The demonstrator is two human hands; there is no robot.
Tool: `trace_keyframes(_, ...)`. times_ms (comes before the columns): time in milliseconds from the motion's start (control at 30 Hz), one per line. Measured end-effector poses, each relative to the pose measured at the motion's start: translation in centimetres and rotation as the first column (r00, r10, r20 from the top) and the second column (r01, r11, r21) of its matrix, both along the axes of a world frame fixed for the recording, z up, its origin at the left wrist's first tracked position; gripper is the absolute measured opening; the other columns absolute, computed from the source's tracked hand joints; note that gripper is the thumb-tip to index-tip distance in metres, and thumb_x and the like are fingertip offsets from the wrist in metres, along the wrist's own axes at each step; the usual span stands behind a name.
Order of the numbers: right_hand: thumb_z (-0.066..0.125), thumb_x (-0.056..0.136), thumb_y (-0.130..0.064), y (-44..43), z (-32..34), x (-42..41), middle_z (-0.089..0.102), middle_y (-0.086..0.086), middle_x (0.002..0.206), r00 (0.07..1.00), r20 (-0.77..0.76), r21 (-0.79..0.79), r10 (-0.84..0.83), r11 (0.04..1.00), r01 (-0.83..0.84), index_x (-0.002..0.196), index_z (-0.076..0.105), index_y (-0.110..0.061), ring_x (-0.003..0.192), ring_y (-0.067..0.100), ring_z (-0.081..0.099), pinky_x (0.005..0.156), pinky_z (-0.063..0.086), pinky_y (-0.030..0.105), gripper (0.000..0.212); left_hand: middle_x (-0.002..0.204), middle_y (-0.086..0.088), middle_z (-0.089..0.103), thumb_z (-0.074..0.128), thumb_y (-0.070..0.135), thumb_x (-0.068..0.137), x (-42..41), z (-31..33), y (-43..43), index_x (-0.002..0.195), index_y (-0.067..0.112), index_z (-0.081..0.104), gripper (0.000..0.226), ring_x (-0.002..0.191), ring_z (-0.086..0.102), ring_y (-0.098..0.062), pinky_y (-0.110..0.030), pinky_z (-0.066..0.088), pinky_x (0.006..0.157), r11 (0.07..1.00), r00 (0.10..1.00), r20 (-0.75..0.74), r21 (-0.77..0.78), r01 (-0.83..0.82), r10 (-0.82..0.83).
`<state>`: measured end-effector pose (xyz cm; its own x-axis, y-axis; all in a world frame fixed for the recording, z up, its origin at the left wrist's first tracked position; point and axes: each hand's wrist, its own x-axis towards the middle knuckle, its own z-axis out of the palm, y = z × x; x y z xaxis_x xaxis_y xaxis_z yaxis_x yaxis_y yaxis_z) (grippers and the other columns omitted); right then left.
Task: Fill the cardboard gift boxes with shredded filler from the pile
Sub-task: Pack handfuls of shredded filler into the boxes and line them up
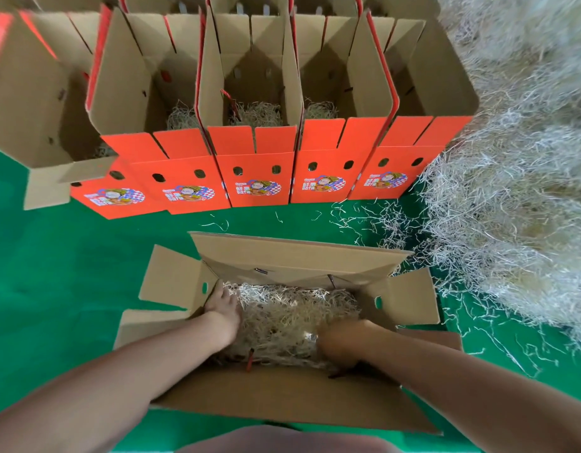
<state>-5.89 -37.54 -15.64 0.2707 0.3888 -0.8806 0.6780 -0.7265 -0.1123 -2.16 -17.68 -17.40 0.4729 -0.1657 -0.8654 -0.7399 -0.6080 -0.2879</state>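
Open brown cardboard box (282,397) nearest, on green floor (53,273); pale shredded filler (289,308) in it w/ L hand (225,308) at L wall, R hand (341,344) at R. Row of orange-fronted cardboard gift boxes (256,178) behind; big pale filler pile (511,223) far R

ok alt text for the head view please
A person's left hand and blurred right hand reach into an open cardboard box on a green surface, onto the shredded filler inside it. Beyond stands a row of open red-fronted gift boxes, with a large filler pile on the right.
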Motion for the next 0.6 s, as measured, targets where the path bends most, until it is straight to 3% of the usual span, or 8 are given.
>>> trace_keyframes(33, 0.046, 0.094, -0.012, -0.5, -0.2, -0.2, 0.051, 0.01, 0.131, 0.999, 0.001, -0.028, 0.037, 0.999, -0.037, 0.129, 0.053, -0.016, 0.115, 0.031, 0.051, 0.089, 0.046, 0.043, 0.036, 0.156, -0.017, 0.002, 0.039, 0.025, 0.096, 0.0, -0.2, 0.2, 0.149, 0.013, 0.015, 0.059, 0.142, 0.001, -0.037, -0.054, -0.005, 0.113, 0.999, 1.0, -0.008, 0.03, 0.015, -0.015)
trace_keyframes(100, 0.047, 0.093, -0.01, -0.9, -0.1, -0.2, 0.052, 0.008, 0.131, 0.998, 0.01, 0.038, -0.057, 0.998, 0.056, 0.129, 0.053, -0.02, 0.116, 0.03, 0.051, 0.088, 0.045, 0.041, 0.038, 0.155, -0.018, 0.004, 0.044, 0.018, 0.093, -0.1, 0.0, -0.1, 0.149, 0.014, 0.012, 0.064, 0.142, 0.005, -0.038, -0.055, -0.004, 0.113, 1.0, 1.0, 0.006, -0.025, 0.008, -0.008)
trace_keyframes(233, 0.051, 0.086, 0.003, 0.2, 1.3, 0.3, 0.056, 0.015, 0.118, 0.952, 0.212, 0.15, -0.219, 0.97, 0.19, 0.116, 0.058, -0.004, 0.106, 0.032, 0.057, 0.082, 0.049, 0.039, 0.031, 0.147, -0.016, 0.028, 0.055, 0.005, 0.085, -0.3, 1.2, -0.8, 0.137, 0.008, 0.038, 0.055, 0.135, 0.026, -0.033, -0.049, 0.015, 0.113, 0.945, 0.995, 0.097, -0.324, 0.039, -0.007)
trace_keyframes(300, 0.052, 0.088, -0.001, 0.4, 1.6, 0.3, 0.054, 0.015, 0.12, 0.953, 0.266, 0.037, -0.143, 0.99, 0.138, 0.117, 0.056, -0.001, 0.107, 0.032, 0.055, 0.079, 0.047, 0.038, 0.029, 0.134, -0.017, 0.044, 0.05, -0.002, 0.087, -0.8, 1.3, -0.5, 0.127, 0.003, 0.05, 0.04, 0.12, 0.043, -0.03, -0.044, 0.033, 0.108, 0.918, 0.998, -0.053, -0.393, -0.048, 0.029)
trace_keyframes(367, 0.049, 0.092, -0.01, 0.3, 1.3, -0.1, 0.053, 0.014, 0.125, 0.981, 0.189, -0.118, 0.035, 0.993, -0.013, 0.121, 0.054, -0.004, 0.115, 0.033, 0.051, 0.087, 0.043, 0.044, 0.03, 0.12, -0.02, 0.053, 0.045, -0.002, 0.091, -1.6, 1.3, 0.0, 0.123, -0.003, 0.053, 0.033, 0.099, 0.051, -0.026, -0.041, 0.042, 0.098, 0.975, 0.967, -0.255, -0.212, -0.065, 0.009)
trace_keyframes(467, 0.041, 0.096, -0.027, -0.7, 0.1, -0.9, 0.04, 0.014, 0.141, 0.983, 0.097, -0.304, 0.157, 0.945, -0.121, 0.135, 0.044, -0.012, 0.133, 0.034, 0.031, 0.108, 0.021, 0.057, 0.042, 0.141, -0.018, 0.041, 0.041, 0.003, 0.094, -1.8, 0.9, 0.6, 0.131, 0.0, 0.048, 0.038, 0.127, 0.039, -0.03, -0.055, 0.022, 0.109, 0.995, 0.939, -0.343, 0.073, 0.062, -0.033)
trace_keyframes(533, 0.04, 0.096, -0.031, -1.1, 0.0, -0.9, 0.036, 0.014, 0.145, 0.984, 0.121, -0.333, 0.13, 0.939, -0.084, 0.137, 0.041, -0.013, 0.136, 0.034, 0.024, 0.109, 0.011, 0.061, 0.045, 0.148, -0.013, 0.033, 0.04, 0.005, 0.094, -1.6, 1.1, 0.5, 0.134, 0.004, 0.044, 0.04, 0.137, 0.028, -0.03, -0.063, 0.007, 0.109, 0.991, 0.949, -0.31, 0.105, 0.087, -0.05)
trace_keyframes(600, 0.047, 0.093, -0.02, -0.8, 0.4, -0.4, 0.047, 0.013, 0.135, 0.987, 0.159, -0.226, 0.036, 0.974, 0.001, 0.126, 0.052, -0.009, 0.126, 0.033, 0.041, 0.104, 0.03, 0.055, 0.035, 0.131, -0.013, 0.05, 0.042, 0.005, 0.091, -1.3, 1.5, 0.6, 0.127, 0.005, 0.051, 0.037, 0.125, 0.043, -0.03, -0.06, 0.013, 0.11, 1.0, 0.976, -0.219, -0.012, 0.018, -0.02)
